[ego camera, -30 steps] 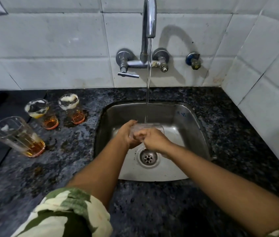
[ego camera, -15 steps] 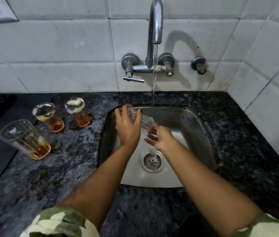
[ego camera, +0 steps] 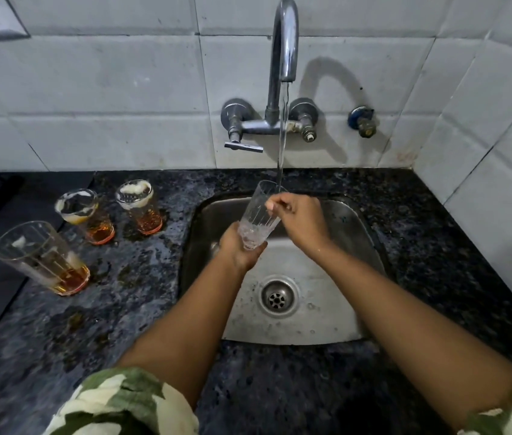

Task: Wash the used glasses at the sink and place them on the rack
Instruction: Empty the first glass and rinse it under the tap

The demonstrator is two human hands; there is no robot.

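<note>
1. My left hand [ego camera: 238, 251] is wrapped around the bottom of a clear ribbed drinking glass [ego camera: 259, 216], holding it tight from below.
2. My right hand [ego camera: 303, 219] is at the top of the same glass. Its fingertips [ego camera: 272, 205] pinch the rim.
3. The glass sits between my two hands, mouth up and leaning a little away from me. It is over the shiny steel sink [ego camera: 352, 312].
4. Just above my hands, a thin stream of water [ego camera: 283, 130] falls from the tall curved silver tap [ego camera: 283, 42] into the glass.
5. I think I am rinsing this glass now. Next I should tip the water out and look for the rack. I cannot see a rack here.
6. Far off to the left of my left hand, three dirty glasses with orange drink and foam [ego camera: 91, 215] stand on the dark speckled stone counter [ego camera: 123, 309]. They look not yet washed.
</note>
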